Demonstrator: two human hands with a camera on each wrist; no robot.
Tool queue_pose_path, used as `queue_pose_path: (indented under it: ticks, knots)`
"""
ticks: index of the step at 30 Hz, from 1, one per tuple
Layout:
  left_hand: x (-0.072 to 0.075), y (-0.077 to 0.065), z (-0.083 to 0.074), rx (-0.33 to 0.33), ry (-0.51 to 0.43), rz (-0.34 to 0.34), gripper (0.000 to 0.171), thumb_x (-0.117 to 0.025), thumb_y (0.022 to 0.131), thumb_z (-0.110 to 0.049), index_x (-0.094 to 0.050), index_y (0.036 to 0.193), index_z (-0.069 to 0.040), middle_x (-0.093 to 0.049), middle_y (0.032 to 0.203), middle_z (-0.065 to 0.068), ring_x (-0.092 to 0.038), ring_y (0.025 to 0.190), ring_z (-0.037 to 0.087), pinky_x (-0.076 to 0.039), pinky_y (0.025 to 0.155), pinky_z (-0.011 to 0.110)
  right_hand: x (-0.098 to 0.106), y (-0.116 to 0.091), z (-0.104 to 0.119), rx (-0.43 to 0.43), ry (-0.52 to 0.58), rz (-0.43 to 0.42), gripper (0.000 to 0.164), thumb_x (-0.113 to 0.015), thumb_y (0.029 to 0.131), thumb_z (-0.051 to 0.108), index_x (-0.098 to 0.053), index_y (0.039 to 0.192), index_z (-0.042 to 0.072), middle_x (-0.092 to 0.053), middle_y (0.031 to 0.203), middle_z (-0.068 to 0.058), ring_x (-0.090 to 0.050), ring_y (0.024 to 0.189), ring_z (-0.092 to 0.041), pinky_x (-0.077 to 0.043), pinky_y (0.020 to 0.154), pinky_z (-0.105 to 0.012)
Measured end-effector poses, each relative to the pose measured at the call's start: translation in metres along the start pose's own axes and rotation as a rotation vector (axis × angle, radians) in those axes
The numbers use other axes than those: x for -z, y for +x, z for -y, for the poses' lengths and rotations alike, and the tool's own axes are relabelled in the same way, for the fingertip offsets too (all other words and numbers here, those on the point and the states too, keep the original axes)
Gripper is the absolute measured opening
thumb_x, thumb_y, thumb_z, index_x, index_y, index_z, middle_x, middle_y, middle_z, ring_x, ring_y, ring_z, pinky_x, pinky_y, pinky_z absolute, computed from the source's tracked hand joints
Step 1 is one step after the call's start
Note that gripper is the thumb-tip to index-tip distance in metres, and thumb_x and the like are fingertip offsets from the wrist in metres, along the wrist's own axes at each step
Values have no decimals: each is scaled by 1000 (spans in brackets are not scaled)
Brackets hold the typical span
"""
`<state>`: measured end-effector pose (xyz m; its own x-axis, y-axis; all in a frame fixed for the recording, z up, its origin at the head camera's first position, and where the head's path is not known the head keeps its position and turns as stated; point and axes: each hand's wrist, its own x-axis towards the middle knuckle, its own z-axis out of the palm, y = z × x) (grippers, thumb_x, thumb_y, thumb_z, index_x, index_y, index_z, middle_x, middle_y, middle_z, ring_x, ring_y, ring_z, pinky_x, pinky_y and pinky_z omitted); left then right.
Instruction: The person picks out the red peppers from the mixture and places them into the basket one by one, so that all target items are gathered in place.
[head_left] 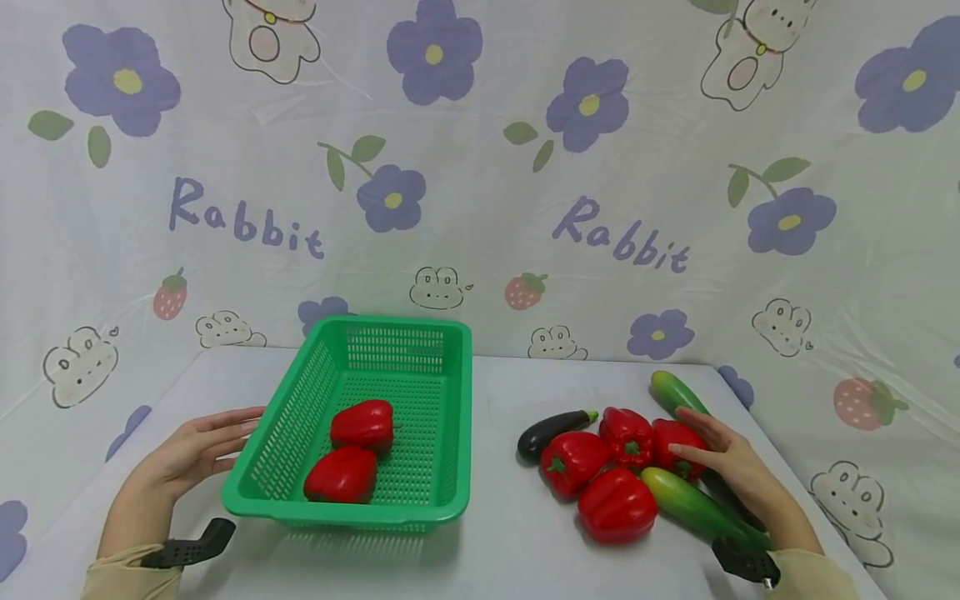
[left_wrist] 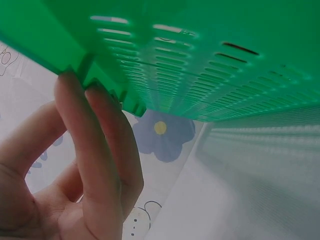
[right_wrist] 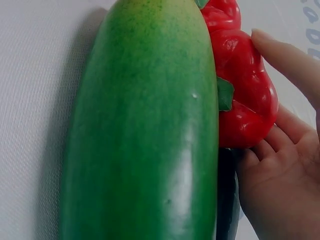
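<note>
Red pepper [right_wrist: 250,85] within curled right fingers [right_wrist: 285,57], cucumber [right_wrist: 142,130] alongside, left fingers [left_wrist: 91,140] loosely touching basket [head_left: 345,510]

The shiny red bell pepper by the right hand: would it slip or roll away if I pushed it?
The shiny red bell pepper might feel slippery, because its smooth skin reflects light. Its uneven bumps would probably make it wobble rather than roll smoothly. The long green cucumber lying close beside it could also block it on that side.
</note>
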<state>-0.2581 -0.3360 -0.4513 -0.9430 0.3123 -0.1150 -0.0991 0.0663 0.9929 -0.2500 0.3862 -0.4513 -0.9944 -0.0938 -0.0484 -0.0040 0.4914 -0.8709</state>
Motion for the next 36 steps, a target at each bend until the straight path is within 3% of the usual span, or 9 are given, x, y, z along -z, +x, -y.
queue_pose_path:
  ticks: [17, 36]
  knots:
    - [0, 1, 0, -4, -23, 10, 29, -50, 102, -14, -67, 114, -35, -69, 110, -21, -65, 103, -1, -55, 84, 28, -7, 2, -2, -87, -69, 1, 84, -65, 91, 42, -21, 156, 13, -25, 157, -24, -25, 142, -45, -35, 110, -59]
    - [0, 0, 0, -11, 2, 4, 29, -49, 102, -15, -65, 116, -35, -68, 110, -22, -65, 103, -1, -55, 85, 28, -6, 2, -2, -96, -64, -37, 84, -64, 90, 48, -23, 156, 18, -25, 159, -21, -26, 142, -44, -35, 111, -57]
